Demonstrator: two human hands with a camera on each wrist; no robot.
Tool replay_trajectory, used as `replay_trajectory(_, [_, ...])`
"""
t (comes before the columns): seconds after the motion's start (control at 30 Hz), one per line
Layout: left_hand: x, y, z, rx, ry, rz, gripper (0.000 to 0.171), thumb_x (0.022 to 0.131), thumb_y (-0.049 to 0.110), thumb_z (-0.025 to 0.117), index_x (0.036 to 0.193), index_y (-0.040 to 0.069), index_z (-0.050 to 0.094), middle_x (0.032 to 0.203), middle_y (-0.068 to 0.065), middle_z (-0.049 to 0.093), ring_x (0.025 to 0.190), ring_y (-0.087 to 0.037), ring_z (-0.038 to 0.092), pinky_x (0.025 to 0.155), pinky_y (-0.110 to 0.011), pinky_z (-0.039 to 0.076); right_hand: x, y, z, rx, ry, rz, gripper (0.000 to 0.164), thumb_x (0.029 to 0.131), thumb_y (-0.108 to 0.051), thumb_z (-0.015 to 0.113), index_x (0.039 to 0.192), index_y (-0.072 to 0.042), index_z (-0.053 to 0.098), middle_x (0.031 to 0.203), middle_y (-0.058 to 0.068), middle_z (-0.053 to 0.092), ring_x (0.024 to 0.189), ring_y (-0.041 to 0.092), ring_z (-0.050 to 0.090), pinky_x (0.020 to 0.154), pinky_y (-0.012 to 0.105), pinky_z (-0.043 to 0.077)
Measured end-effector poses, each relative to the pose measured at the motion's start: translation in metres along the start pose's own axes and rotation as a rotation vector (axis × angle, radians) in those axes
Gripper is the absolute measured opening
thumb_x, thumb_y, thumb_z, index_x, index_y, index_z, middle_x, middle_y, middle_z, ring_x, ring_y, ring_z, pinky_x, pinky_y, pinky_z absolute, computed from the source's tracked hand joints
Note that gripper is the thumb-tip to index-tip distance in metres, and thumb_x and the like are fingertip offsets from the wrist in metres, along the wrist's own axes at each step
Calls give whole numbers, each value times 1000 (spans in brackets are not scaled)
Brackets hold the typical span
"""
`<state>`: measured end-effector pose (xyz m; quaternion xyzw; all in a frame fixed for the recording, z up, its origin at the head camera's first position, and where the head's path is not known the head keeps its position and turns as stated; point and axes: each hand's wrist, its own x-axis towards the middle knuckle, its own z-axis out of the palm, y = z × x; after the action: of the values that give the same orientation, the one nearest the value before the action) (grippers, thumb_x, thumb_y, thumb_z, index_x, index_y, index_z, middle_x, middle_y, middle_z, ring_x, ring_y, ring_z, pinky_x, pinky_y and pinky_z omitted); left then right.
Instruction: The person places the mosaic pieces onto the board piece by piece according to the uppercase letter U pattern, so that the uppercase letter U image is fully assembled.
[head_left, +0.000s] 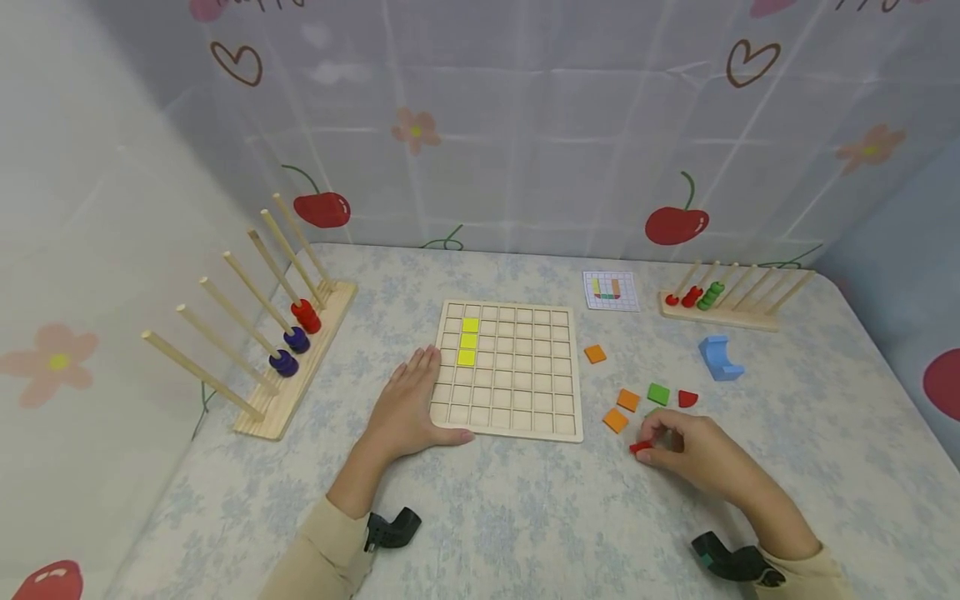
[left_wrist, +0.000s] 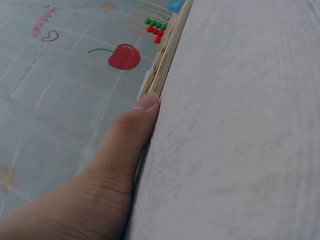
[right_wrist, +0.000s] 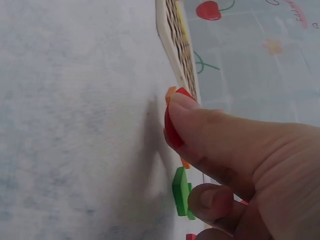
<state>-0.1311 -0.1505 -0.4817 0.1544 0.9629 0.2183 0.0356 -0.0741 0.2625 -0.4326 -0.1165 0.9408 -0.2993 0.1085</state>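
Observation:
My left hand (head_left: 407,406) lies flat at the lower left corner of a wooden grid board (head_left: 525,432), its thumb along the front edge. In the left wrist view the thumb (left_wrist: 127,135) touches the board's side. Three yellow square tiles (head_left: 468,341) fill a short column in the board's left part. Between thumb and fingertips, my right hand (head_left: 697,452) pinches a red tile (right_wrist: 173,125) with a curved edge, just right of the board. Near it lie orange squares (head_left: 616,420), a green square (head_left: 658,394) and another red piece (head_left: 687,399); a second green tile is partly hidden by the fingers.
A large peg rack (head_left: 330,325) with blue and red beads stands at the left. At the back right are a pattern card (head_left: 611,305) and a smaller peg rack (head_left: 750,319) with red and green beads. A blue curved block (head_left: 720,360) sits before it.

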Motion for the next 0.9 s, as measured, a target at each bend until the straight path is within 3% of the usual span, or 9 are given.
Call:
replay_trajectory(0.23, [0,0,0,4,-7,-2,142,59,83,72,160,6,7,168,-9,10,157,-25,5,127,-47,11,6,-4,-6,58,26,-51,13,86,-20,77,96,-27,71,82,-8,64,59,6,45,51,21,40])
replay_trajectory(0.57, [0,0,0,6,-1,4,142,60,83,72,160,5,8,168,-9,10,157,-24,6,127,-48,11,31,-13,-3,110,122,-150,16,89,-16,75,95,-25,64,88,-8,65,65,9,48,53,22,41])
replay_trajectory(0.9, [-1,-1,1,5,8,12,143,59,85,71,160,5,8,168,-9,10,156,-25,6,127,-49,12,62,-37,2,175,70,-167,19,96,-19,66,113,-13,70,97,1,66,68,14,50,50,23,42])
